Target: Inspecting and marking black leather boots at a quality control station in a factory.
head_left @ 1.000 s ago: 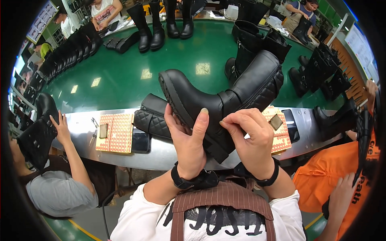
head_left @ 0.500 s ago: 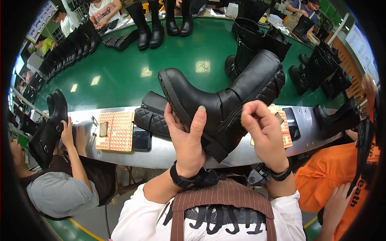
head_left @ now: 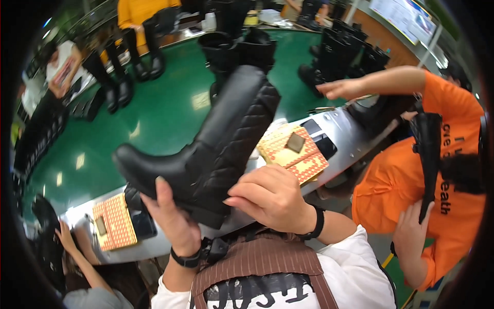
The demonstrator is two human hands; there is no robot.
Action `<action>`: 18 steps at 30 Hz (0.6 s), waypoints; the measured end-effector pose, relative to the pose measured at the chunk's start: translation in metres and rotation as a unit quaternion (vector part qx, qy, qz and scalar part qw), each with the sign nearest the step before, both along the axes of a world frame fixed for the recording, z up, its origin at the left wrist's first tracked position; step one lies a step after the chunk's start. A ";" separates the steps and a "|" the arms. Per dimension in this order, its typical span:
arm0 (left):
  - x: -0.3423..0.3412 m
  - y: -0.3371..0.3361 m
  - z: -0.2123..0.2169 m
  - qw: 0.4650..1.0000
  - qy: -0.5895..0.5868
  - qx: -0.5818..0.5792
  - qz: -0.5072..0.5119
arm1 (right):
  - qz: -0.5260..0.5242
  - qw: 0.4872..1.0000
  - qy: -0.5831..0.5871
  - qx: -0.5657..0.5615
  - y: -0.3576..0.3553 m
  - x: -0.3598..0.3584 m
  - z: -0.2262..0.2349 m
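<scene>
A tall black boot [head_left: 218,134] with a quilted panel along its shaft is tilted in front of me, toe to the left and opening up to the right. My left hand [head_left: 177,221] grips it from below by the sole, thumb along the side of the foot. My right hand [head_left: 272,198] is closed, thumb and fingertips pinched together beside the back of the boot above the heel. What the pinch holds, if anything, is too small to make out. Just past this hand lies a stack of cream sheets [head_left: 280,149] with red round marks, a small dark block [head_left: 295,142] on top.
Another marked sheet stack [head_left: 116,226] sits left on the metal table edge [head_left: 164,242]. Several black boots [head_left: 252,49] stand behind the held one on the green tabletop [head_left: 170,123]. At right, a co-worker in an orange shirt [head_left: 396,180] reaches an arm over the table.
My view has swung right, and the boot now appears further left and more upright. My right hand has moved lower against the boot's back. The co-worker in orange now stretches an arm across.
</scene>
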State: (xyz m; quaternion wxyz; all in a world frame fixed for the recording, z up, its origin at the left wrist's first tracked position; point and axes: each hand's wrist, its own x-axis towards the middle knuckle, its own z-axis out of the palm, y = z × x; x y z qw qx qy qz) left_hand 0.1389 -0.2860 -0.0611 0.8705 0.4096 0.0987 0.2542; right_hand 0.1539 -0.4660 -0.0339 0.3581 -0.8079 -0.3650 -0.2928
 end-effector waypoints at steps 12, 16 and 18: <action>0.006 0.007 -0.006 0.996 0.031 -0.061 -0.058 | -0.546 0.814 0.147 -0.129 -0.270 0.097 -0.074; 0.012 0.001 0.003 0.986 -0.008 -0.110 -0.128 | -0.674 0.699 0.225 -0.078 -0.356 0.138 -0.118; 0.018 -0.002 0.004 0.992 0.021 -0.084 -0.097 | -0.685 0.669 0.281 -0.057 -0.387 0.154 -0.140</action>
